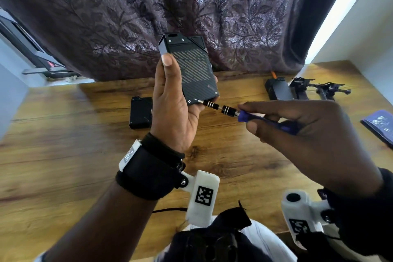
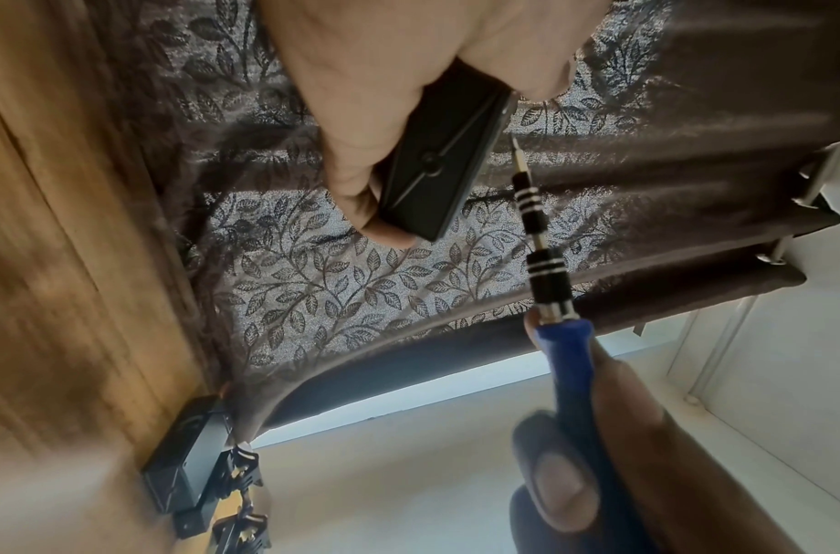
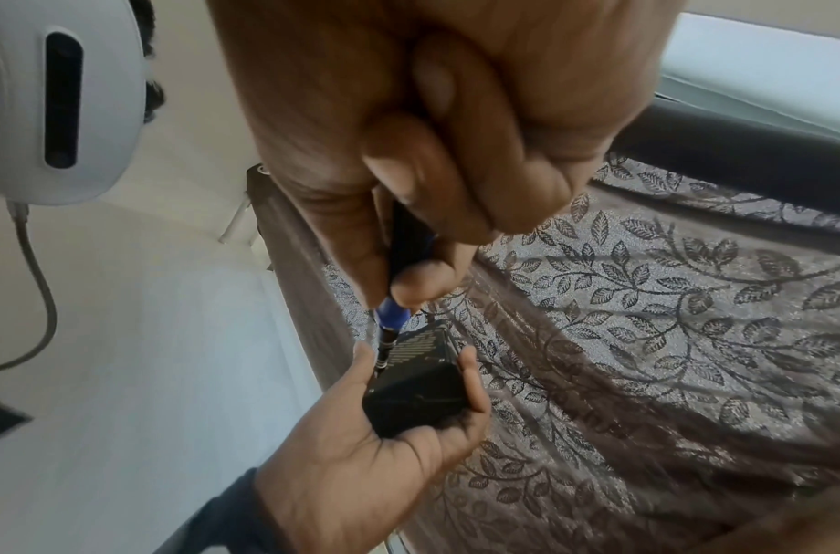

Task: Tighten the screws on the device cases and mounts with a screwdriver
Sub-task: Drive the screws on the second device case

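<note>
The left hand [image 1: 176, 110] grips the black case [image 1: 192, 70]; the right hand [image 1: 302, 132] holds the screwdriver [image 1: 229, 110]. Its tip should sit straight in the corner screw [image 1: 189, 101].

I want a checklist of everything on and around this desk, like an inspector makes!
Surface: wooden table, brown grain.
Job's things: black device case held up above the table; blue-handled screwdriver, tip at the case's lower corner by a screw. A second black case lies flat; another case and black mounts lie at the far right.
Clutter: dark blue booklet-like thing at the right edge.
Hands: left hand grips the held case; right hand holds the screwdriver.
Cables: thin black cord near the front edge.
Surroundings: leaf-patterned curtain, white wall.
</note>
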`<state>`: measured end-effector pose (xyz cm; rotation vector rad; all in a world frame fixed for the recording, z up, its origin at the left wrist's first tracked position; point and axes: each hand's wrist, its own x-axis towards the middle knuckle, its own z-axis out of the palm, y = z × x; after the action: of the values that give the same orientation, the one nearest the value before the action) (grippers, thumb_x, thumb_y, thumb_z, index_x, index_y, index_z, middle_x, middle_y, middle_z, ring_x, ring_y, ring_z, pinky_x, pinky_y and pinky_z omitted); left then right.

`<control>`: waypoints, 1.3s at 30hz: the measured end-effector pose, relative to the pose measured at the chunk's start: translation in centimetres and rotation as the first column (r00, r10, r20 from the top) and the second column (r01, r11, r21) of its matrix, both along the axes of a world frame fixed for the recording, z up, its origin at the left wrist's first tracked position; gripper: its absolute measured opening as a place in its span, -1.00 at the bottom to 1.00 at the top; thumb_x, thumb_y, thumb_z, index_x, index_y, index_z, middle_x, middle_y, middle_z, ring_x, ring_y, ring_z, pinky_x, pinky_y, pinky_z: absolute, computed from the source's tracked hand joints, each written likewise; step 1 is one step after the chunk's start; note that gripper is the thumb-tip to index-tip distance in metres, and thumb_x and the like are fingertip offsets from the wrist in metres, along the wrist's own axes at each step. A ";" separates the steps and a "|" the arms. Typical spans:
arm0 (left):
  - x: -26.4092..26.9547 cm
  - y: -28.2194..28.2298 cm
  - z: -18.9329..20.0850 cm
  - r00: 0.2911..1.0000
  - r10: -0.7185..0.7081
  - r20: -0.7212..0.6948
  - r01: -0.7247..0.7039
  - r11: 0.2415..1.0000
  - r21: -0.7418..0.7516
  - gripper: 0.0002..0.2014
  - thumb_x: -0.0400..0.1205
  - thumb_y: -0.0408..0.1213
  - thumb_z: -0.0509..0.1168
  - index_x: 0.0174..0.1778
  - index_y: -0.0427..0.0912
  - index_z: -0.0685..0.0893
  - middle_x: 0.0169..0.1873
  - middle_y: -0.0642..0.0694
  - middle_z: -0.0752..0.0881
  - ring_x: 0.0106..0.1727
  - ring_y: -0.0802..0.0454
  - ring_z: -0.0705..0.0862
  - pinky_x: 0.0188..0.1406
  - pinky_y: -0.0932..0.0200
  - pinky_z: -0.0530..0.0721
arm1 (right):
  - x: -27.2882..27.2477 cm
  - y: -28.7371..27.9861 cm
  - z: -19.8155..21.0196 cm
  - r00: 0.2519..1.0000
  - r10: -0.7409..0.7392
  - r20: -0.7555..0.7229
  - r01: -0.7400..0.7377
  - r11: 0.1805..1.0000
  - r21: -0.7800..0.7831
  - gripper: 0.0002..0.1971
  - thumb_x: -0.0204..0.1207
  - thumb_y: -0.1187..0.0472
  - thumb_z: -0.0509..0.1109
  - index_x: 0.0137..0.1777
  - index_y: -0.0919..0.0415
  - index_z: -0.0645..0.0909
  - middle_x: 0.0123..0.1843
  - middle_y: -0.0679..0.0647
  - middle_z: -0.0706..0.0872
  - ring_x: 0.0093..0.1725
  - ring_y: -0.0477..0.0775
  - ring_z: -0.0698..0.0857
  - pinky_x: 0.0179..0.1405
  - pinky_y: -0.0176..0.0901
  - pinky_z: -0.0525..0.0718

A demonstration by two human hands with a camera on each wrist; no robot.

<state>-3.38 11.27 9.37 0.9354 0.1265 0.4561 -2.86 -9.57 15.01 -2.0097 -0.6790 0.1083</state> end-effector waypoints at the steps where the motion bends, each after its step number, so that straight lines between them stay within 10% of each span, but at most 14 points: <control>1: 0.0 0.1 0.0 1.000 0.000 0.001 0.000 1.000 0.004 -0.38 0.83 0.13 -0.04 0.69 -0.21 0.34 0.48 -0.61 0.51 0.14 -0.34 0.73 -0.03 -0.21 0.81 | -0.1 0.0 -0.1 1.000 0.001 0.006 -0.001 1.000 0.006 -0.74 0.46 0.11 0.59 0.14 -0.15 0.83 -0.06 -0.35 0.86 -0.11 -0.28 0.83 -0.11 -0.31 0.78; 39: 0.1 -0.1 -0.4 0.998 0.016 -0.053 -0.013 0.999 0.053 -0.39 0.82 0.14 -0.05 0.65 -0.22 0.38 0.49 -0.58 0.51 0.24 -0.42 0.69 -0.13 -0.20 0.81 | 0.0 -0.1 -1.1 0.997 0.017 0.080 -0.018 1.000 0.003 -0.73 0.48 0.08 0.57 0.18 -0.07 0.84 0.04 -0.33 0.85 -0.05 -0.33 0.82 -0.06 -0.32 0.79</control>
<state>-3.33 11.14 8.94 0.9989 0.1704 0.4495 -2.84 -9.70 13.95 -2.0139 -0.7473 0.0369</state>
